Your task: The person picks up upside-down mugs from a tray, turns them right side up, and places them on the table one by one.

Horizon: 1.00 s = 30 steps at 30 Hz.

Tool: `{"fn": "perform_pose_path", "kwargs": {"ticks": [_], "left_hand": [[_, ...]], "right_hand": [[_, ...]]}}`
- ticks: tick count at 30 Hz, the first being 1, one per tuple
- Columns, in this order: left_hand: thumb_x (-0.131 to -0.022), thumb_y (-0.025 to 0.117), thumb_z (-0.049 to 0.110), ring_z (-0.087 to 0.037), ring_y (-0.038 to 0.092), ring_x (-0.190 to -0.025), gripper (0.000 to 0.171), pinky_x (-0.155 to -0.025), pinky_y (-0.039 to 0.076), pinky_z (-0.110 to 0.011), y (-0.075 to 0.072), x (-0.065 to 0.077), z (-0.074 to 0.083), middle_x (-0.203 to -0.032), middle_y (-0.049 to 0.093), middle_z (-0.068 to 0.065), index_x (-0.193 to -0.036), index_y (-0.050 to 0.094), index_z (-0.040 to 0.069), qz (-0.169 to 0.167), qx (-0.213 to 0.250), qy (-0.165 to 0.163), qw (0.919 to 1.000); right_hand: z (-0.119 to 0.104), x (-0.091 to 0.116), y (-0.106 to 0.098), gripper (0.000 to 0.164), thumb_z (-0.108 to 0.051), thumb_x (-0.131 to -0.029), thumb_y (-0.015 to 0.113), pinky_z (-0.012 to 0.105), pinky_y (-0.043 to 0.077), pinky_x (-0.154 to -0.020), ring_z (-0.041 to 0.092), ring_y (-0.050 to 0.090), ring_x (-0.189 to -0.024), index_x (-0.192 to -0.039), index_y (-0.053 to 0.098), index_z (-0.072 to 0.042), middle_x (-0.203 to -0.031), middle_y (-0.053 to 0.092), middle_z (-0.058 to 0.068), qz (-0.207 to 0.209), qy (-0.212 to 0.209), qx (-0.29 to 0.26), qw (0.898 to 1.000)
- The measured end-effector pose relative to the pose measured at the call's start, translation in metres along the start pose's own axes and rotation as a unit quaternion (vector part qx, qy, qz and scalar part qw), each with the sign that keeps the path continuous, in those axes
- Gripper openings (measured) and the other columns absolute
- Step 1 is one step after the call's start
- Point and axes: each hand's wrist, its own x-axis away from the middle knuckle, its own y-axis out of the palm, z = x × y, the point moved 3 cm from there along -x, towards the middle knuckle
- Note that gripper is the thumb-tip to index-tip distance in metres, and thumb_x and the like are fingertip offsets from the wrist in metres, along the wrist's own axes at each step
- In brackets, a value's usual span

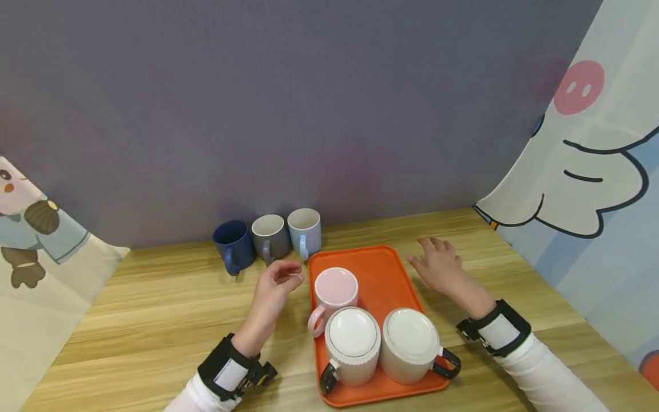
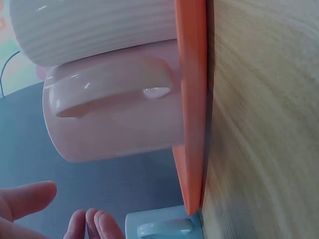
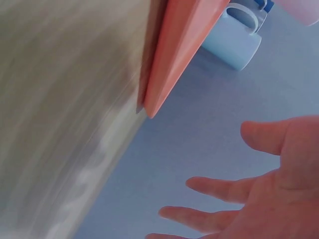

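Head view: I've got the left grip (image 1: pixel 275 292) loosely curled and the right grip (image 1: pixel 437 269) spread, both holding nothing. On the orange tray (image 1: pixel 381 280), lower center, the pink mug (image 1: pixel 337 286), left white mug (image 1: pixel 352 332) and right white mug (image 1: pixel 410 335) sit base-up, presumably for stability. Navy mug (image 1: pixel 241 252), gray mug (image 1: pixel 278 243), light-blue mug (image 1: pixel 312 237), left of center: upright, no contents visible. Left wrist: pink mug upper left, untouched. Right wrist: grip lower right, off the tray.

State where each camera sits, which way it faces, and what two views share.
Head: head-worn, facing forward and down at the orange tray; left grip, right grip show.
Left wrist: worn there, facing the pink mug; left grip partly shows.
Right wrist: worn there, facing the orange tray's edge and gray backdrop; right grip partly shows.
Both wrist views share the light-blue mug.
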Motion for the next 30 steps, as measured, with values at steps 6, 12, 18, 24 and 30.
{"fn": "perform_pose_path", "kwargs": {"ticks": [6,12,18,24,30], "left_hand": [[-0.084,0.063,-0.001,-0.014,0.059,-0.087,0.030,-0.078,0.048,-0.020,0.002,0.002,-0.001,-0.111,0.060,-0.022,-0.113,0.059,-0.007,-0.021,0.002,-0.007,0.9998],[-0.083,0.064,-0.002,-0.012,0.058,-0.085,0.030,-0.075,0.047,-0.022,0.003,0.004,0.000,-0.106,0.061,-0.019,-0.112,0.057,-0.009,-0.047,0.001,-0.011,0.9988],[-0.084,0.063,-0.002,-0.014,0.059,-0.086,0.032,-0.073,0.047,-0.021,0.002,0.005,0.004,-0.099,0.062,-0.018,-0.113,0.054,-0.010,-0.074,-0.010,-0.017,0.9971],[-0.084,0.067,0.004,-0.019,0.059,-0.088,0.030,-0.076,0.047,-0.024,-0.001,0.007,0.006,-0.098,0.063,-0.014,-0.110,0.058,-0.008,-0.115,-0.062,-0.014,0.9913],[-0.085,0.068,0.013,-0.026,0.059,-0.085,0.024,-0.075,0.048,-0.029,-0.003,0.011,0.008,-0.094,0.064,-0.012,-0.101,0.063,-0.005,-0.197,-0.136,0.010,0.9709]], "right_hand": [[-0.011,0.000,0.002,0.056,-0.032,-0.097,0.049,0.077,0.025,-0.093,0.064,0.023,-0.126,-0.137,0.040,0.007,-0.139,0.030,0.041,0.009,-0.018,-0.011,1.000],[-0.024,-0.001,0.006,0.056,-0.032,-0.097,0.050,0.075,0.027,-0.094,0.063,0.026,-0.125,-0.136,0.041,0.008,-0.138,0.032,0.041,0.011,-0.036,-0.017,0.999],[-0.039,-0.001,0.004,0.055,-0.030,-0.096,0.053,0.072,0.031,-0.094,0.062,0.032,-0.122,-0.133,0.044,0.009,-0.135,0.038,0.040,0.016,-0.061,-0.022,0.998],[-0.046,-0.001,0.005,0.057,-0.031,-0.096,0.053,0.067,0.030,-0.100,0.059,0.034,-0.124,-0.133,0.043,0.011,-0.134,0.040,0.038,0.008,-0.078,-0.028,0.997],[-0.052,0.000,0.006,0.058,-0.032,-0.096,0.053,0.065,0.033,-0.100,0.058,0.038,-0.122,-0.135,0.042,0.009,-0.134,0.042,0.036,-0.007,-0.085,-0.029,0.996]]}}
